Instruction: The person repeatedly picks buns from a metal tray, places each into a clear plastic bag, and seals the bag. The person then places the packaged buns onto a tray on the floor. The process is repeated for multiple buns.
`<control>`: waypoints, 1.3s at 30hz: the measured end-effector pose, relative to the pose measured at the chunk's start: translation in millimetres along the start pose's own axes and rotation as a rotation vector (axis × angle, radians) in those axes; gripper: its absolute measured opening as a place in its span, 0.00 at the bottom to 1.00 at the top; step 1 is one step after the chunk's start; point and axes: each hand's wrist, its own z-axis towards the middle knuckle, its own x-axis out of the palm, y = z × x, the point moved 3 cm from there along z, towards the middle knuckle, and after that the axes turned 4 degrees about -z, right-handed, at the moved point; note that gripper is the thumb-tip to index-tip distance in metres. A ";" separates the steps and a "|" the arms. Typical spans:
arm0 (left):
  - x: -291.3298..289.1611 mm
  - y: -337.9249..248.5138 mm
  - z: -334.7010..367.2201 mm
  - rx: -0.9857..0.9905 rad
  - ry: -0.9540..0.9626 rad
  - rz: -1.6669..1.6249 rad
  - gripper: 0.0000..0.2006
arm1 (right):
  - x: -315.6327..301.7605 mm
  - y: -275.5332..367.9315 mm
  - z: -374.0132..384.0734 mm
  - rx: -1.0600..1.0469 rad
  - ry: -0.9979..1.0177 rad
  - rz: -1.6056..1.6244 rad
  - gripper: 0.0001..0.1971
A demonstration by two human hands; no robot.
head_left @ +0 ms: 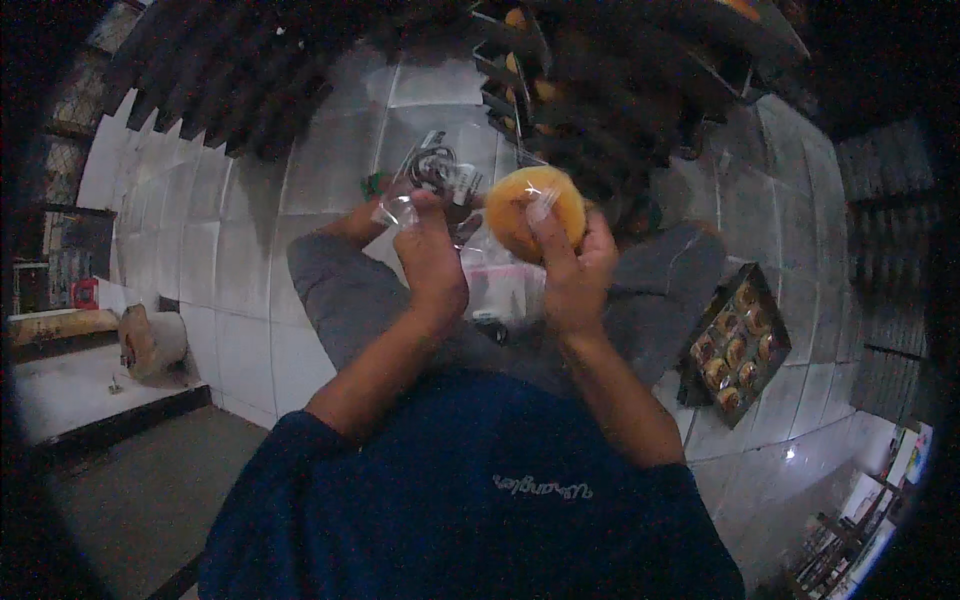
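A clear plastic bag (436, 172) with dark print is pinched in my left hand (433, 258), its thumb lying over the near edge. In my right hand (577, 268) is a round golden bun (520, 210), gripped with the thumb on top and the fingers along its right side. The bun's face is tipped toward me, and a shiny bit of film shows by the thumb. Bag and bun are side by side above my lap, apart or nearly so. Between my wrists lies a pale stack of what looks like more plastic bags (505, 290).
To my right a dark tray (745, 350) holds several round buns with browned tops. Dark racks with trays of buns (515, 75) stand ahead. A row of dark pointed shapes lies ahead left. Far left, a log-like roll (150, 338) sits on a white ledge (70, 390).
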 end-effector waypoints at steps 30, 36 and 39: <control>-52.9 31.0 -33.9 -0.449 0.682 0.199 0.40 | -28.6 9.5 0.3 -0.624 0.065 -0.706 0.07; -1.0 51.2 -41.2 -0.909 0.706 -0.343 0.46 | -31.9 52.6 -32.6 -0.513 0.382 -0.609 0.07; 24.7 44.5 -41.1 -0.920 0.840 -0.627 0.47 | -49.6 88.1 -42.0 -0.340 0.200 -0.655 0.10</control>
